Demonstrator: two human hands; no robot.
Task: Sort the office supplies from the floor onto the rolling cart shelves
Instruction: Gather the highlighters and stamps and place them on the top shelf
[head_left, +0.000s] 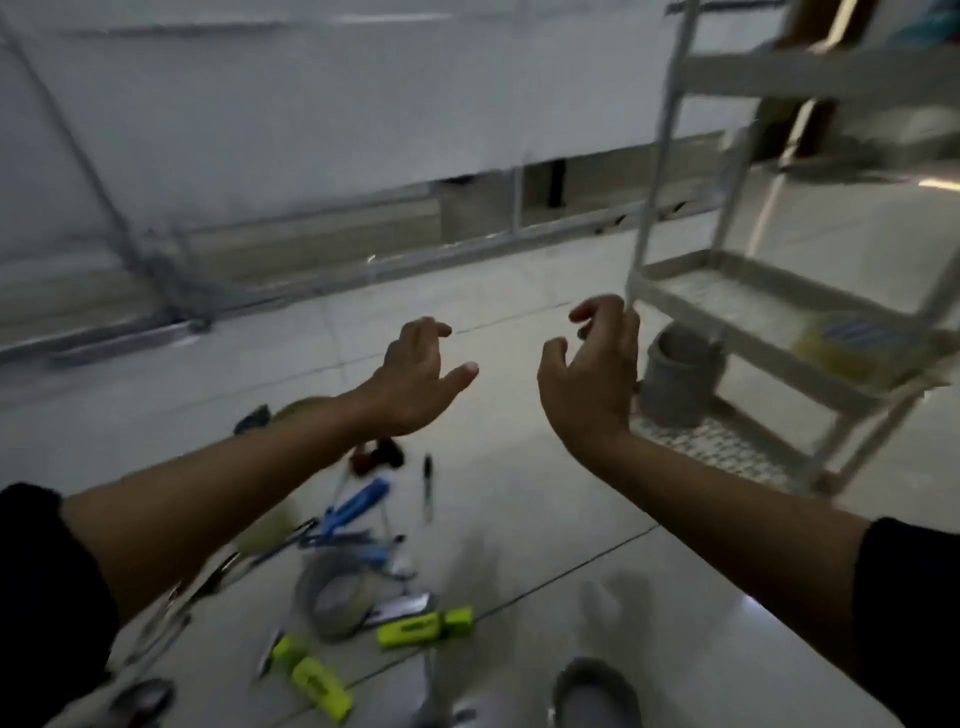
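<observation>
My L hand (415, 379) & R hand (592, 374) hung mid-air, fingers (434, 328) loosely curled, holding nothing. Supplies lay on floor (519, 493) below: tape roll (337, 597), yellow highlighters (426, 626), blue pens (356, 506). Cart (779, 312) stood to the right, grey cup (680, 374) on its bottom shelf.

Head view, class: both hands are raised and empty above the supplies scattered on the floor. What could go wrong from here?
1. The foot stands close to the yellow highlighters and tape roll; a step could crush or scatter them.
2. The right hand is near the cart corner and might bump it, rolling it away.
</observation>
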